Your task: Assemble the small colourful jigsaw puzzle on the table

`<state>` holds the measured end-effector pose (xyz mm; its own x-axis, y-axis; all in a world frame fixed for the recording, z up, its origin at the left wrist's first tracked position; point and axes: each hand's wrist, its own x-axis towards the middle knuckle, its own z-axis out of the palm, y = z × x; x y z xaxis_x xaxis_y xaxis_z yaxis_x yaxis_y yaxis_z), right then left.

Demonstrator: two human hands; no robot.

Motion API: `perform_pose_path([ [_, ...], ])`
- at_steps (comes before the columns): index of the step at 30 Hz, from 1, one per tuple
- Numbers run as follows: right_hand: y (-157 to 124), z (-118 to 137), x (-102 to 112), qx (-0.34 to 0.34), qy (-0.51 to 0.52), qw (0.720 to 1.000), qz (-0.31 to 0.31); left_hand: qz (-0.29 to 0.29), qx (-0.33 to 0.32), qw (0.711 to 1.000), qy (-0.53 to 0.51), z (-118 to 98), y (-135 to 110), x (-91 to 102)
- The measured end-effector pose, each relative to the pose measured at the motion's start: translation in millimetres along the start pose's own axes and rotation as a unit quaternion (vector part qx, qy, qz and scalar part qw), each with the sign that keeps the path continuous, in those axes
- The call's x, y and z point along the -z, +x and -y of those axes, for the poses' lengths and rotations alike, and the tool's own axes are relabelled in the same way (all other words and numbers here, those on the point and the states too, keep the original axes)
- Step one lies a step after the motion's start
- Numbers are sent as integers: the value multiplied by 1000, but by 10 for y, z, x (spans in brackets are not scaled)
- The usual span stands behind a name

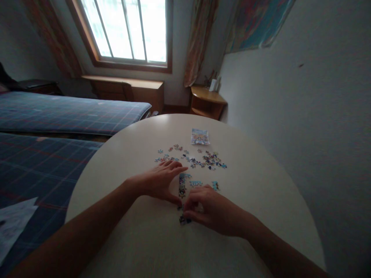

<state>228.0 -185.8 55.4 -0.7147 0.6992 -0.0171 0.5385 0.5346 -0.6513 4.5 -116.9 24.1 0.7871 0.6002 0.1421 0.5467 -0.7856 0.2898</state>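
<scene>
A strip of joined puzzle pieces lies on the round white table, running toward me. My left hand rests flat beside the strip, fingers stretched out, fingertips and thumb touching it. My right hand is curled over the strip's near end, fingers pinched on a small puzzle piece. Several loose puzzle pieces are scattered just beyond both hands. A small printed picture card lies farther back on the table.
A bed with a blue plaid cover stands to the left of the table. The white wall is close on the right. A wooden corner shelf and a window are at the back.
</scene>
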Motion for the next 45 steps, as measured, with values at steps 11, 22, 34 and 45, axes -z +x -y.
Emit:
perform_pose_path([
  [11, 43, 16, -94, -51, -34, 998, -26, 6, 5, 1000, 1, 0, 0, -7],
  [22, 38, -12, -107, -25, -60, 998, -9, 14, 10, 1000, 5, 2, 7, -15],
  [34, 32, -34, -89, -36, -93, 995, -7, 28, 18, 999, 2, -11, 10, 12],
  [45, -46, -37, -66, -17, -106, 994, -5, 44, 27, 999, 0, -55, -4, 37],
])
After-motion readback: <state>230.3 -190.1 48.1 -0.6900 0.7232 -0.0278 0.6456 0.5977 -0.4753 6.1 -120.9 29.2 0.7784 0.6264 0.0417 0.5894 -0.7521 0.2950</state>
